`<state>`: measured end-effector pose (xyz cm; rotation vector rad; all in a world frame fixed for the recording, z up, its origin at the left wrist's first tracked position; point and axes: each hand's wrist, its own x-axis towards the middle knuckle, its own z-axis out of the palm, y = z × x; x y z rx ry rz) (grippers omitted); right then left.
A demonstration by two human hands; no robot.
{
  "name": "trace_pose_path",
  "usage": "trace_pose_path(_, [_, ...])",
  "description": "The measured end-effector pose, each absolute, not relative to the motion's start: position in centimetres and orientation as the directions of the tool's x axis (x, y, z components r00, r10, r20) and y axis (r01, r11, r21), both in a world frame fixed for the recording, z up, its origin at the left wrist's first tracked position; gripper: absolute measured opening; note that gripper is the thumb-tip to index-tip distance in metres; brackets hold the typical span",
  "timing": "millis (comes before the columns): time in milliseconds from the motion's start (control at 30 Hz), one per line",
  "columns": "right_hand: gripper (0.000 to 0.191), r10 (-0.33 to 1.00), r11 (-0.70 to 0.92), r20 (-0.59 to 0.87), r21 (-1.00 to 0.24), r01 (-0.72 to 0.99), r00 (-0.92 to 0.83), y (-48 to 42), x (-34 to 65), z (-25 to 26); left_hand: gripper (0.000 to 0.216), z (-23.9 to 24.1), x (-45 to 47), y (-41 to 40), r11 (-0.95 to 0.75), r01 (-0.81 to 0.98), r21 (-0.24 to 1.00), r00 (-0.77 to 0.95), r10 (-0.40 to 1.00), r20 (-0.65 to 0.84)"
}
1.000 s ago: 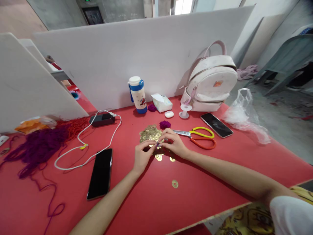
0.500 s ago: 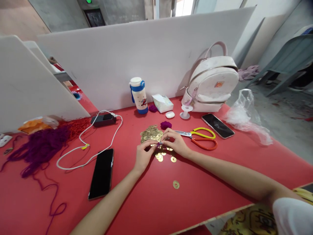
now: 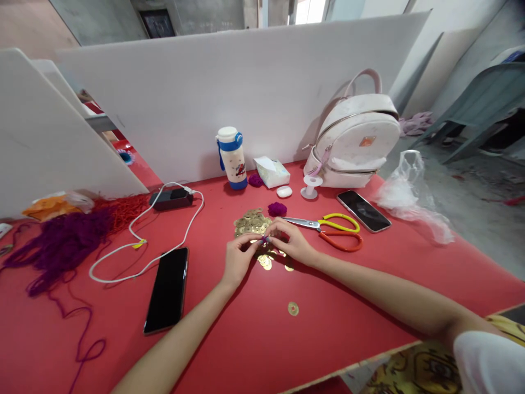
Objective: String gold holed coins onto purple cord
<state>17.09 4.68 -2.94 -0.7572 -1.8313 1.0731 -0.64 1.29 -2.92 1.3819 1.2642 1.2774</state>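
Observation:
My left hand and my right hand meet fingertip to fingertip over the red table, both pinched on a small purple piece of thread. Just behind the fingers lies a pile of brass coins with holes, and a few loose coins lie under my hands. A single coin rests nearer to me. A small purple yarn ball sits beside the pile.
Yellow and orange scissors and a phone lie right of my hands. Another phone, a white cable, a power bank and purple yarn lie left. A bottle, tissue pack, spool, backpack and plastic bag stand behind.
My hands stay together at the same spot, the fingers working slightly on the thread. The view has shifted a little.

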Motion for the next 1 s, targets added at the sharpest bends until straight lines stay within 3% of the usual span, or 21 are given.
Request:
trace_pose_path(167, [0.026,0.773,0.145,0.176,-0.984,-0.100,-0.610,4.5,17.4,-3.1,0.011,-2.9,-0.7,1.3,-0.115,0.117,0.986,-0.049,0.991,0.121])
trace_pose_path(233, [0.032,0.757,0.093,0.145,-0.989,-0.115,-0.638,4.5,17.5,-3.3,0.013,-2.8,-0.6,1.2,-0.094,0.099,0.991,-0.051,0.994,0.100])
trace_pose_path(400, [0.046,0.856,0.057,0.153,-0.977,-0.203,-0.494,5.0,17.6,-3.8,0.014,-2.9,-0.5,1.2,-0.066,0.094,0.993,-0.070,0.995,0.073])
trace_pose_path(500, [0.041,0.935,0.192,0.243,-0.959,-0.208,-0.258,5.3,17.5,-3.6,0.013,-3.2,-0.6,1.4,-0.063,0.124,0.990,-0.112,0.991,0.077])
trace_pose_path(633, [0.019,0.871,0.491,0.491,-0.871,0.022,-0.002,4.9,17.5,-3.0,0.012,-3.3,-0.6,1.5,-0.024,0.131,0.991,-0.169,0.985,0.046])
trace_pose_path(700, [0.012,0.812,0.579,0.582,-0.791,0.197,-0.049,4.5,17.5,-2.9,0.013,-3.3,-0.7,1.5,-0.018,0.106,0.994,-0.174,0.984,0.037])
trace_pose_path(800, [0.008,0.773,0.633,0.578,-0.682,0.366,-0.261,4.2,17.3,-2.9,0.014,-3.4,-0.7,1.5,-0.039,0.084,0.996,-0.177,0.983,0.053])
trace_pose_path(900, [0.010,0.761,0.648,0.531,-0.650,0.397,-0.373,4.5,17.0,-3.1,0.015,-3.4,-0.8,1.7,-0.054,0.078,0.996,-0.188,0.980,0.067])
trace_pose_path(1000, [0.007,0.775,0.617,0.488,-0.720,0.316,-0.403,4.9,16.7,-3.5,0.013,-3.3,-0.5,1.7,-0.060,0.078,0.995,-0.200,0.977,0.074])
